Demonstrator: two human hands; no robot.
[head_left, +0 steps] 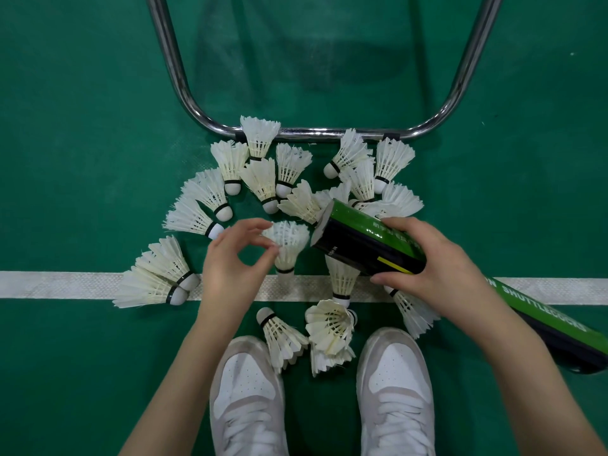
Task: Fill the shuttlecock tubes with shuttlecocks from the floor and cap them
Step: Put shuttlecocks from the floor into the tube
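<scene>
White shoes [250,390] below, hands: right [427,258] grips tube [368,240], left [237,255] seemingly pinches shuttlecock [289,245].

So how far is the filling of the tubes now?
Early, it seems. No capped tube shows. The right hand grips a green tube, open end toward the left hand, which pinches one shuttlecock. Many still lie on the floor. Another tube lies at right, its fill unclear.
</scene>
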